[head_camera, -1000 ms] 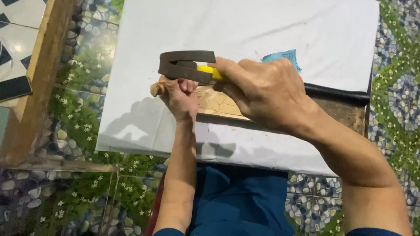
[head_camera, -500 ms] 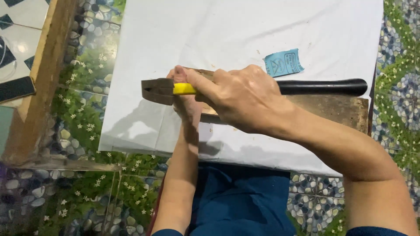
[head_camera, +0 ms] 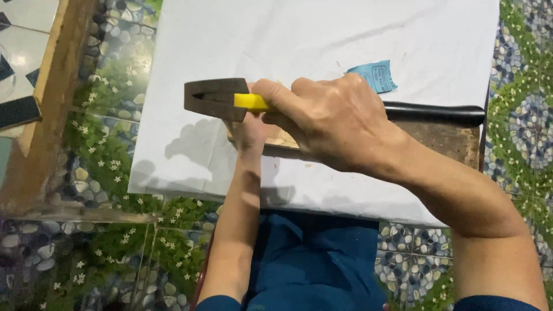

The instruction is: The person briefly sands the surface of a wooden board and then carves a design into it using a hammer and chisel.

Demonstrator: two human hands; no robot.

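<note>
Since half a second ago the hammer (head_camera: 216, 99) has barely shifted, hovering over the white sheet (head_camera: 322, 34). Right hand (head_camera: 334, 118) has fingers wrapped tight round its yellow neck; I'd choke down for control. Left hand (head_camera: 249, 129) sits underneath, fingers hidden, can't tell their state. Right forearm angles in from near right, wrist cocked.
</note>
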